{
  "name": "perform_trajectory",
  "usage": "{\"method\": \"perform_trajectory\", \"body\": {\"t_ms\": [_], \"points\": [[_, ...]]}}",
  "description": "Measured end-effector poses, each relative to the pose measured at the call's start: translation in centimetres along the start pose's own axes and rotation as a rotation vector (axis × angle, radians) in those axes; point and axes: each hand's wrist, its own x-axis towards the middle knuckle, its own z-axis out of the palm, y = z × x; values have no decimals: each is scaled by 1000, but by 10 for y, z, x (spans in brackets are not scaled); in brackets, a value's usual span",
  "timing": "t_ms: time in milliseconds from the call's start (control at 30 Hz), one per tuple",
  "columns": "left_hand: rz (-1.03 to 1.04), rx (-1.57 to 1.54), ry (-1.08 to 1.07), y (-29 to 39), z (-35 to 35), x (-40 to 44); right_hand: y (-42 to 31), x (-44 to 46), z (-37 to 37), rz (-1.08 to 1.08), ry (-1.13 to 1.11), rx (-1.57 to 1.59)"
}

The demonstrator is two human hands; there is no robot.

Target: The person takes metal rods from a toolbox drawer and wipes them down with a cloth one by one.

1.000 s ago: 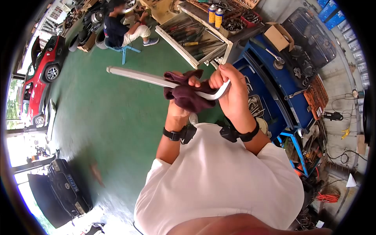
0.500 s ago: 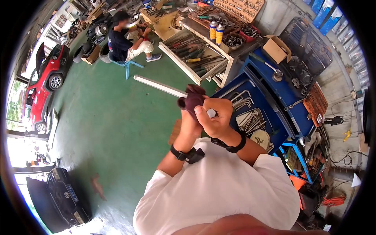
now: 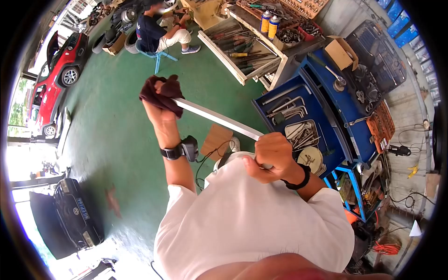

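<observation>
A long, straight silver metal bar (image 3: 219,120) slants across in front of my white shirt. My right hand (image 3: 274,156) is closed around its near end, close to my chest, and the fingers hide that end. Bunched around the bar's far end is a maroon cloth (image 3: 161,95). My left hand (image 3: 163,119) grips this cloth with the arm stretched out to the left; the folds hide the bar's tip and most of the fingers.
To the right, an open blue tool drawer (image 3: 329,165) holds L-shaped hex keys (image 3: 290,109) and a metal tray of small tools. Beyond stands a wooden drawer (image 3: 224,70) of screwdrivers. A seated person (image 3: 156,32) works at the back. A cardboard piece (image 3: 217,140) lies on the green floor.
My left hand has slid away from my right hand to the bar's far end, taking the maroon cloth along. My right hand has shifted slightly right and down, still holding the bar.
</observation>
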Motion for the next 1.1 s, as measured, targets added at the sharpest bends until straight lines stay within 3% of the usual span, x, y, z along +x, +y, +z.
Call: {"method": "perform_trajectory", "body": {"t_ms": [100, 233, 300, 333, 367, 400, 433, 500, 533, 567, 633, 667, 700, 767, 867, 900, 967, 1000, 1033, 1100], "points": [[-12, 52, -159, 1, 17, -6, -6, -7, -2, 57, 10, 102], [95, -26, -180, 12, -1, -1, -6, -20, -4, 198, 65, 152], [193, 82, -157, 8, 0, -2, 2, -30, -8, 742, 321, 466], [378, 149, -101, -5, 12, -7, 7, -29, -11, 745, 323, 465], [562, 216, -43, -13, 17, -11, 12, -27, -14, 828, 440, 750], [498, 126, -164, -12, 8, -10, 14, -27, -16, 902, 558, 1038], [494, 126, -161, -14, -1, -8, 13, -31, -16, 904, 562, 1038], [249, -239, -773, -22, -14, 4, 15, -38, -18, 683, 507, 622], [145, -199, -875, -26, -18, 10, 16, -37, -22, 544, 420, 350], [156, -256, -800, -32, -28, 14, 16, -34, -25, 545, 426, 344], [421, -154, -243, -47, -35, 13, -1, -11, -32, 67, 96, -61], [394, -137, -183, -56, -33, 16, -4, -6, -29, 2, 44, -130], [226, -120, -267, -62, -51, 19, -7, -1, -27, -67, -4, -194], [123, -161, -152, -86, -39, 19, -11, 1, -9, -221, -126, -277], [-193, -367, -195, -125, -16, 19, 24, -20, 22, -327, -296, -463], [-243, -353, -354, -137, -23, 21, 39, -22, 28, -320, -300, -469], [-323, -312, -86, -158, -13, 12, 72, -20, 34, -307, -297, -533], [-209, -168, -19, -165, -59, 27, 86, -21, 36, -302, -305, -534], [-211, -256, 173, -171, -47, 18, 98, -20, 38, -198, -278, -481], [-196, -88, 62, -168, -67, 22, 113, -16, 42, -95, -258, -437]]}}
